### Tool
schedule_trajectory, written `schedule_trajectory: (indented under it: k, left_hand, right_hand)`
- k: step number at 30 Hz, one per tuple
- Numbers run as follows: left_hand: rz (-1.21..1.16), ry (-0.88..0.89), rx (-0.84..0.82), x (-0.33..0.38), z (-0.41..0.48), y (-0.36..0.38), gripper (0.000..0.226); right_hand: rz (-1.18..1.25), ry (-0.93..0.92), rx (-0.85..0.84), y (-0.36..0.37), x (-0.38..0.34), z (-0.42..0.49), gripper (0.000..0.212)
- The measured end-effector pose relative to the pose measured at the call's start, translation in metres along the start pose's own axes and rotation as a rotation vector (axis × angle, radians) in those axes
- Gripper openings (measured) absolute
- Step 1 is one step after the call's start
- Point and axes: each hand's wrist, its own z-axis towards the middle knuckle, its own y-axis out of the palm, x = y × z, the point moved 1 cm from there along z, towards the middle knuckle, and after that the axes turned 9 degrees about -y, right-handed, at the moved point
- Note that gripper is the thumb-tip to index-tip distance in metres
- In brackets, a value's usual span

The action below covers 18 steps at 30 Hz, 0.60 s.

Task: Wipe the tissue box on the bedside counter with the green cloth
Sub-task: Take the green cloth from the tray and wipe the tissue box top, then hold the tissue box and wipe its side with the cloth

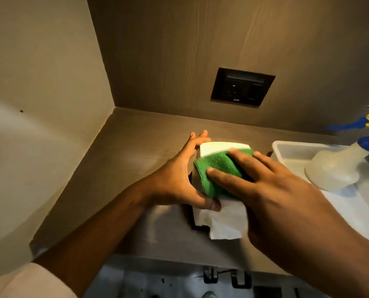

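Note:
A white tissue box [222,147] stands on the wooden bedside counter [136,160], with a white tissue [224,222] hanging out at its near end. My left hand [179,179] grips the box's left side, fingers along the far edge and thumb at the near end. My right hand [265,181] presses the folded green cloth [215,171] flat on the box's top. Most of the top is hidden under cloth and hand.
A white plastic tray [291,149] sits right of the box and holds a clear spray bottle [338,166] with a blue and yellow trigger head. A black socket plate [242,87] is set in the back wall. A wall closes the counter's left side.

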Motion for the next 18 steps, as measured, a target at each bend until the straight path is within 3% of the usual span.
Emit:
schedule_trajectory:
  k: [4,7,9,11,13,18]
  left_hand:
    - [-0.058,-0.060,-0.016,0.004,-0.002,0.000,0.136]
    - [0.107,-0.104,-0.015,0.012,-0.003,-0.006,0.131]
    - [0.314,-0.157,-0.020,0.022,-0.006,-0.011,0.134]
    - [0.640,-0.155,-0.065,0.039,-0.003,-0.010,0.137]
    - [0.882,-0.168,-0.115,0.061,0.008,-0.001,0.139]
    - [1.087,-0.156,-0.234,0.101,0.031,0.024,0.134]
  right_hand:
    - [-0.026,0.092,0.093,-0.005,0.019,0.033,0.081]
    - [-0.072,0.138,0.042,-0.009,0.044,0.009,0.077]
    - [0.022,0.144,0.036,-0.006,0.060,-0.022,0.073]
    - [0.412,0.170,0.150,-0.001,0.074,-0.051,0.062]
    - [0.953,0.190,0.398,0.014,0.085,-0.071,0.064]
    - [1.765,0.413,0.966,0.077,0.072,-0.079,0.050]
